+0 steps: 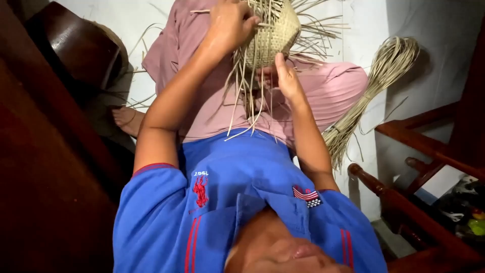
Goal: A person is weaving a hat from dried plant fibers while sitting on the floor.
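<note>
The person sits on the floor with legs in pink cloth stretched out, and works on a small woven basket held over the lap — far from the camera, near the top of the view. The basket is pale straw colour, and many loose strips stick out from it and hang down toward the blue shirt.

The left hand is closed on the left side of the basket, fingers curled over the weave and strips. The right hand is just under the basket, touching its lower edge; the thumb points up and the fingers fold around some hanging strips, though how tightly is hard to tell.

On the white floor to the right lies a long bundle of straw strips, tied in the middle and fanned out at both ends. Near it, on the right, stands a dark wooden chair frame. A bare foot shows on the left.
</note>
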